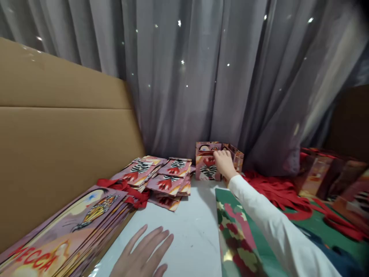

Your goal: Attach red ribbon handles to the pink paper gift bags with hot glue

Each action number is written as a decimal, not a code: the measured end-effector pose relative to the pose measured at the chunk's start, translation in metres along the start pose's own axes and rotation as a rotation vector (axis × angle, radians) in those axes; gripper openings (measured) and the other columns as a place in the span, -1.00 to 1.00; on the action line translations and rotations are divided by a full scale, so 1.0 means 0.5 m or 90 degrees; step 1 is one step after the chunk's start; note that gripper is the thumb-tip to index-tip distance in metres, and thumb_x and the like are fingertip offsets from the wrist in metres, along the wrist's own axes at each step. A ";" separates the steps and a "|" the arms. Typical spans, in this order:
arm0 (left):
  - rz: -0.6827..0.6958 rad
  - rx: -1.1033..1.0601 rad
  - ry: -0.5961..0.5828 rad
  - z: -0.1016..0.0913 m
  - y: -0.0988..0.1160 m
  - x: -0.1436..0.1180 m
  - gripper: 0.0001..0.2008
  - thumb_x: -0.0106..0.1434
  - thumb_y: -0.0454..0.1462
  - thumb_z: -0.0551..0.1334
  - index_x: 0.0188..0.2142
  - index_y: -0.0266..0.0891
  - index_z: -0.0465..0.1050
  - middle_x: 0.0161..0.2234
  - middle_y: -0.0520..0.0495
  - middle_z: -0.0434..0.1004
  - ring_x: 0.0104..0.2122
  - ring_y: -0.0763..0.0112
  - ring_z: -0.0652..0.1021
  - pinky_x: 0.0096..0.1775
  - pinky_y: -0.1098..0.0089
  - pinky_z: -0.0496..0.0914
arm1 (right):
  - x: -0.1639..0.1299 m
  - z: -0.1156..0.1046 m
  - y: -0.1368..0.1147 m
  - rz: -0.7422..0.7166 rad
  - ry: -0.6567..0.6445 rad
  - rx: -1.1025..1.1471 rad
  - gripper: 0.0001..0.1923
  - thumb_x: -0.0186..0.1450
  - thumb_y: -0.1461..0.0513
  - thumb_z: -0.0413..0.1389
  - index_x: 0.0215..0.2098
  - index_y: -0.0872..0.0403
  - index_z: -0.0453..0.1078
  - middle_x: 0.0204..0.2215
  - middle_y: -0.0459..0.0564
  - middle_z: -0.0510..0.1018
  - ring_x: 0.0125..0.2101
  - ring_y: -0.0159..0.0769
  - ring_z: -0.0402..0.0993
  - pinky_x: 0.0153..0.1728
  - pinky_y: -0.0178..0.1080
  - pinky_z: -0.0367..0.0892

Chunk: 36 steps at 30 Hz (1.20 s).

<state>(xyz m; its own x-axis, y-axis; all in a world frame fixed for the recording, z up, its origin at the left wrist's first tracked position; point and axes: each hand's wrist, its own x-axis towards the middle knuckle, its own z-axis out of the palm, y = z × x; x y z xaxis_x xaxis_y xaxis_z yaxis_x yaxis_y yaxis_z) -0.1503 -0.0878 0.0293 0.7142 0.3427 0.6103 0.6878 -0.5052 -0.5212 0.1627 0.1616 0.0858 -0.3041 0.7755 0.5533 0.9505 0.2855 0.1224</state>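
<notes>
At the far end of the white tabletop, against the curtain, small printed paper bags (208,169) stand upright with red and zebra-striped artwork. My right hand (225,163) reaches out to them, its fingers curled over the top edge of one bag; the fingertips are partly hidden. My left hand (144,252) is spread, palm down, low over the near part of the white tabletop (193,227), holding nothing. Beyond it lie stacks of flat small bags (170,179). To its left is a pile of larger flat bags (83,227) lettered MECCA, with red ribbon handles (123,186).
A tall cardboard box (63,154) walls off the left side. Grey curtains (184,77) hang behind. Right of the white surface are a camouflage-patterned strip (238,238), a heap of red ribbon (276,192) on a green surface, and more standing bags (317,175).
</notes>
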 end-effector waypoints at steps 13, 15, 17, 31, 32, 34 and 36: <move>-0.060 -0.006 -0.238 0.304 0.234 0.157 -0.52 0.17 -0.49 0.06 0.06 -0.29 0.48 0.01 -0.18 0.55 0.01 0.18 0.52 0.10 0.22 0.35 | -0.351 -0.061 -0.022 -0.116 -0.237 0.222 -0.82 0.36 0.19 0.06 -0.32 0.07 0.48 -0.34 -0.06 0.61 -0.27 -0.29 0.51 -0.17 -0.27 0.27; -0.079 -0.006 -0.270 0.334 0.255 0.130 -0.48 0.10 -0.51 0.10 0.06 -0.33 0.48 0.06 -0.26 0.50 0.07 0.10 0.49 0.09 0.18 0.38 | -0.328 -0.064 0.053 0.082 -0.332 0.266 -0.62 0.42 0.09 -0.05 -0.40 0.05 0.48 -0.46 -0.13 0.59 -0.39 -0.38 0.51 -0.29 -0.34 0.30; -0.088 -0.015 -0.306 0.347 0.265 0.115 -0.47 0.10 -0.52 0.10 0.08 -0.34 0.47 0.09 -0.29 0.47 0.10 0.08 0.46 0.12 0.16 0.36 | -0.292 -0.057 0.135 0.184 -0.310 0.219 -0.54 0.48 0.12 -0.23 -0.26 0.10 0.47 -0.35 -0.05 0.59 -0.30 -0.34 0.52 -0.22 -0.28 0.33; -0.244 -0.123 -0.404 0.316 0.203 0.192 -0.59 0.32 -0.42 -0.04 -0.01 -0.35 0.51 -0.04 -0.30 0.56 -0.01 0.08 0.52 0.08 0.09 0.31 | -0.154 -0.056 0.271 0.328 -0.160 0.382 -0.79 0.36 0.15 0.08 -0.19 0.16 0.39 -0.25 -0.01 0.52 -0.27 -0.30 0.48 -0.23 -0.19 0.42; -0.247 -0.130 -0.408 0.316 0.200 0.197 -0.60 0.31 -0.43 -0.04 -0.02 -0.36 0.51 -0.05 -0.31 0.56 -0.01 0.09 0.52 0.09 0.09 0.30 | -0.142 -0.082 0.262 0.310 -0.131 0.424 -0.82 0.35 0.18 0.05 -0.27 0.16 0.37 -0.34 -0.04 0.52 -0.33 -0.33 0.46 -0.27 -0.24 0.40; -0.255 -0.137 -0.416 0.320 0.196 0.206 -0.58 0.27 -0.48 -0.05 -0.05 -0.39 0.52 -0.08 -0.32 0.57 -0.03 0.12 0.53 0.09 0.11 0.29 | -0.131 -0.136 0.233 0.264 -0.079 0.509 -0.84 0.33 0.18 0.00 -0.33 0.11 0.30 -0.42 -0.10 0.49 -0.40 -0.39 0.43 -0.33 -0.33 0.35; -0.262 -0.140 -0.421 0.328 0.193 0.210 -0.55 0.23 -0.53 -0.08 -0.10 -0.40 0.53 -0.12 -0.34 0.58 -0.06 0.14 0.55 0.07 0.12 0.31 | -0.146 -0.179 0.191 0.220 -0.048 0.578 -0.83 0.30 0.12 -0.02 -0.34 0.06 0.25 -0.44 -0.15 0.47 -0.44 -0.42 0.40 -0.38 -0.35 0.31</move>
<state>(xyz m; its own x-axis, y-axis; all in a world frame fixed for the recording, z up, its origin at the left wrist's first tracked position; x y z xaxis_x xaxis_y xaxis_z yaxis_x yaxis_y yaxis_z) 0.0124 0.0294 -0.0548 0.3856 0.8980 0.2121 0.9202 -0.3573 -0.1600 0.2812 0.0815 0.1309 -0.0508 0.9228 0.3818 0.5869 0.3369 -0.7362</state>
